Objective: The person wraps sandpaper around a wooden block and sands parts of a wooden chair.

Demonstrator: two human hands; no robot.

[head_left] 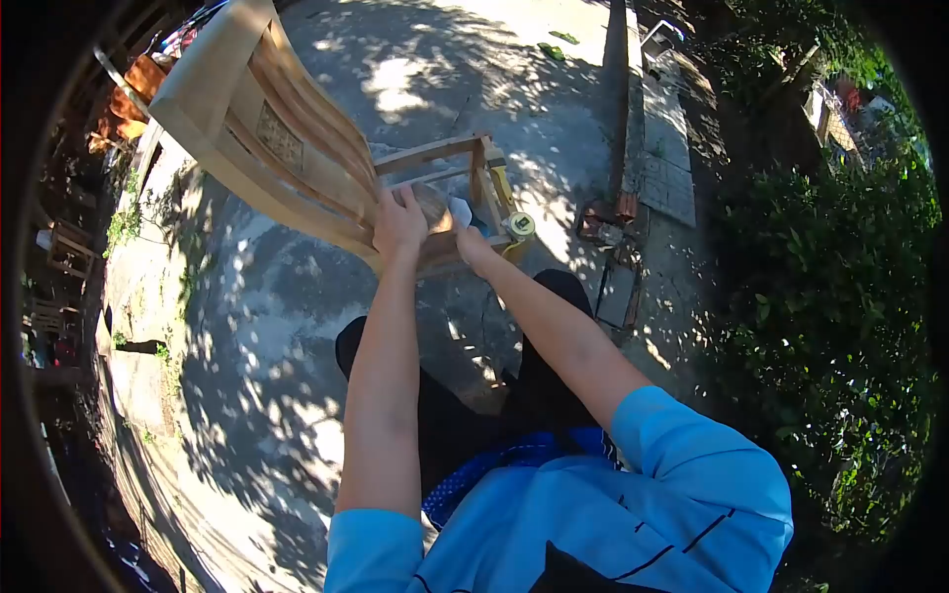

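A pale wooden chair (pixel 326 173) stands tilted before my knees, its tall back with a carved panel leaning to the upper left. My left hand (pixel 397 225) is closed on the chair where the back meets the seat frame. Just right of those fingers is a rounded, darker wooden surface (pixel 431 205). My right hand (pixel 475 249) is closed at a small white sheet-like piece (pixel 461 212) against the frame; its fingertips are partly hidden. Close beyond it, a round yellowish item (pixel 519 225) sits by a chair leg with a yellow strip (pixel 500 183) above it.
Concrete ground (pixel 287 287) dappled with shade lies around the chair. Bricks and rubble (pixel 605 222) lie to the right beside a long slab (pixel 664 148). Dense green bushes (pixel 820 326) fill the far right. Wooden frames (pixel 71 252) stand at the far left.
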